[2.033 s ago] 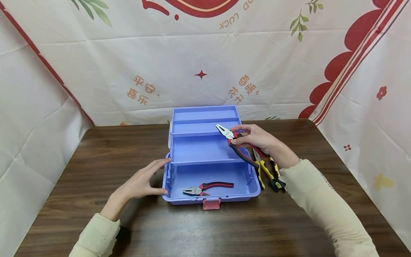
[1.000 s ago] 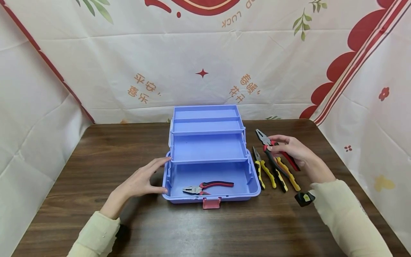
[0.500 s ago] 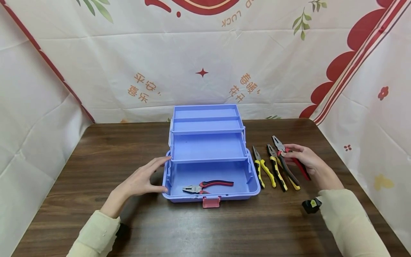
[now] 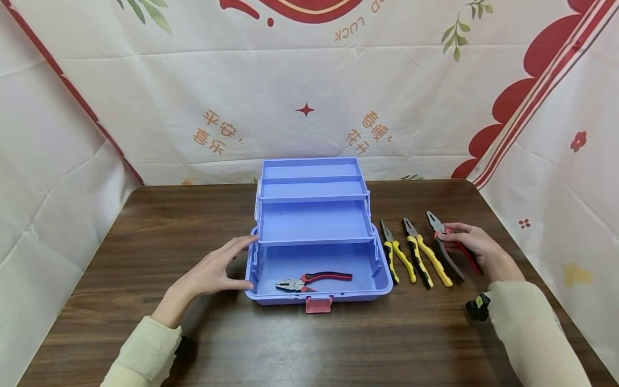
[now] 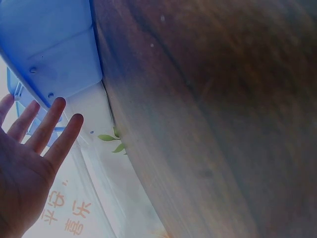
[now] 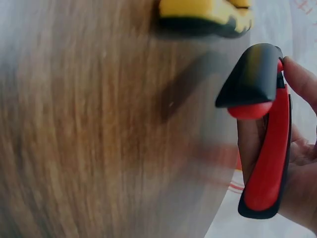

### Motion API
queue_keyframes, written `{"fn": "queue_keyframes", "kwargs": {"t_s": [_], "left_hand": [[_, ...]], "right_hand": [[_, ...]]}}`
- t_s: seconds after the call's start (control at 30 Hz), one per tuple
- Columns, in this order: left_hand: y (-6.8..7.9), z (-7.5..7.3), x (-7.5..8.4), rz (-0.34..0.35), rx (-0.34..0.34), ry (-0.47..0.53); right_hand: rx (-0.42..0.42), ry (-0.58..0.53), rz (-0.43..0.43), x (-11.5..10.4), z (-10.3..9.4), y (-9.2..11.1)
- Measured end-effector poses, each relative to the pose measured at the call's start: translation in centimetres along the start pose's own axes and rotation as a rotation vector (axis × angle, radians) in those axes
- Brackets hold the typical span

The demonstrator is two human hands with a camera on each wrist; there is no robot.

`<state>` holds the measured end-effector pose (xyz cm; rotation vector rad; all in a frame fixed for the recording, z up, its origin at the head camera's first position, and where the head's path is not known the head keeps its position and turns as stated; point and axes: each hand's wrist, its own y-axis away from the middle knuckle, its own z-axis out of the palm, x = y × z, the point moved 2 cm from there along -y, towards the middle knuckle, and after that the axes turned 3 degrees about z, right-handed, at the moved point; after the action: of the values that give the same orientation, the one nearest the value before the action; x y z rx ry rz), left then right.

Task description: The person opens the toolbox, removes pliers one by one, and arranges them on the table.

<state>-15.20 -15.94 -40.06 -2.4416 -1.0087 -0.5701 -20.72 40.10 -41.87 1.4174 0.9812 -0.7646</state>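
At the right end of the tools, my right hand [image 4: 476, 247] pinches combination pliers [image 4: 436, 223] near the pivot. Their red and black handles [image 6: 267, 163] spread toward the right wrist camera, with their shadow on the wood below. My left hand [image 4: 213, 274] has its fingers stretched at the left side of a blue toolbox [image 4: 314, 300], fingertips right at the rim. Straight, spread fingers [image 5: 52, 130] show in the left wrist view. A second pair of red and black pliers [image 4: 326, 277] lies in the box's bottom.
Yellow and black long-nose pliers [image 4: 388, 236] lie right of the box, beside yellow and black combination pliers [image 4: 411, 230]. Stepped trays [image 4: 314, 220] rise at the toolbox's back. A pink latch [image 4: 318, 305] hangs at its front. A printed cloth [image 4: 304, 80] stands behind the table.
My right hand has carried the pliers from over the toolbox trays to the right, past the yellow pliers, and lower toward the table. The left hand has stayed at the box.
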Motion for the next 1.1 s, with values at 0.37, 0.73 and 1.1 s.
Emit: {"fn": "queue_keyframes", "kwargs": {"t_s": [0.37,0.73,1.1], "left_hand": [[0.0,0.0,0.0,0.012,0.003,0.009],[0.0,0.0,-0.1,-0.001,-0.005,0.004],[-0.1,0.0,-0.2,-0.001,-0.008,0.009]], "right_hand": [[0.001,0.191,0.013,0.2,0.7,-1.0],[0.123,0.35,0.013,-0.3,2.0,-1.4],[0.188,0.509,-0.021,-0.1,2.0,-1.2]]}}
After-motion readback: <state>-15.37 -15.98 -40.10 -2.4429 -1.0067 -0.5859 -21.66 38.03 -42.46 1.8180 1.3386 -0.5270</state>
